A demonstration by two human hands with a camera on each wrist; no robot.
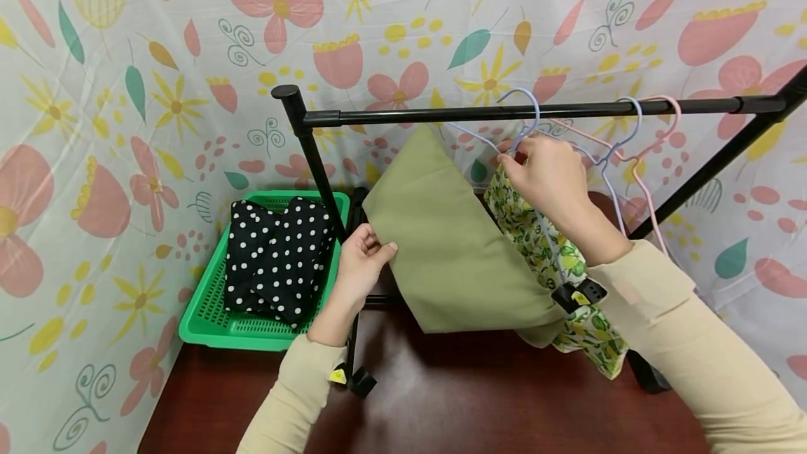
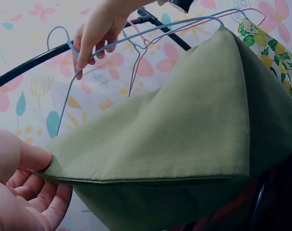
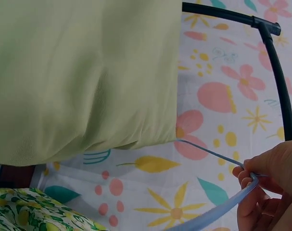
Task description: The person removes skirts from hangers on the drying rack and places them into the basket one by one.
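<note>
Olive-green cloth [image 1: 454,244] hangs in a folded sheet over a blue hanger [image 1: 528,107] at the black rack's rail. My left hand [image 1: 362,261] pinches the cloth's left edge between thumb and fingers, also seen in the left wrist view. My right hand [image 1: 548,170] grips the hanger just below its hook, and the hook curves over the rail [image 1: 403,116]. In the right wrist view, fingers of the right hand [image 3: 271,185] hold the thin blue hanger wire. Lemon-patterned cloth [image 1: 567,258] hangs just right of the green cloth, partly hidden by my right arm.
Another blue hanger [image 1: 633,133] and a pink hanger [image 1: 671,125] hang farther right on the rail. At left, a green basket [image 1: 195,324] holds folded black polka-dot cloth [image 1: 277,258]. A floral curtain [image 1: 391,12] stands behind; the tabletop [image 1: 479,398] is dark red-brown.
</note>
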